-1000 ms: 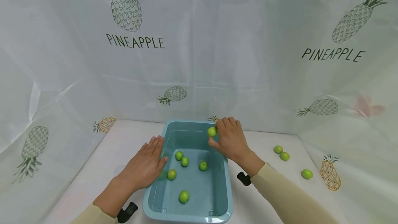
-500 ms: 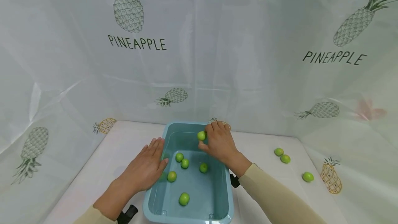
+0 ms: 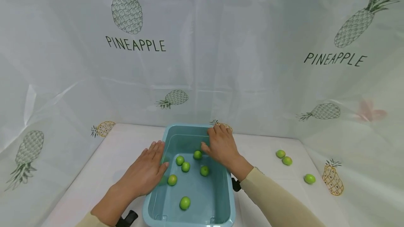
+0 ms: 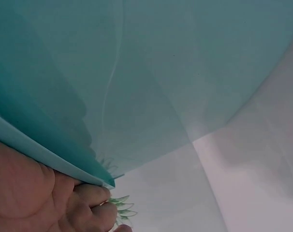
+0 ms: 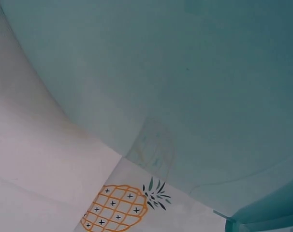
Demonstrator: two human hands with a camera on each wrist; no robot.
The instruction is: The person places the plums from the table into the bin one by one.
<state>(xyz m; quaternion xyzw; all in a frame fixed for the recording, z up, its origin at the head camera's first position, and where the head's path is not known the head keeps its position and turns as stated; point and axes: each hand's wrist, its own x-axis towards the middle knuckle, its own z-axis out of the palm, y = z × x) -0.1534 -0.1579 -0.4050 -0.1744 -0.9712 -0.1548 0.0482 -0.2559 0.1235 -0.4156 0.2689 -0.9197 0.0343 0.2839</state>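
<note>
Release step, it seems — right hand (image 3: 222, 146), thumb apart from fingers, hangs over blue tub (image 3: 203, 199), lime (image 3: 197, 155) below inside; left hand (image 3: 146, 169) lies straight-fingered at rim — next likely calls for the counter (image 3: 262, 146) limes (image 3: 287, 160).

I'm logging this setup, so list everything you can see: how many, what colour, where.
Basin: 1, blue, on table
Fruits: 9, green, six in basin, three on table
Table: 1, white, under basin
Sheet: white, behind table, count unclear
Pineapple prints: 8, five green, three orange, on sheet
PINEAPPLE words: 2, dark, on sheet
Flower print: 1, pink, sheet's right
Wrist devices: 2, black, either side of basin
Left hand: 1, at basin's left rim
Right hand: 1, over basin's right rim
Sleeves: 2, beige, behind hands
</note>
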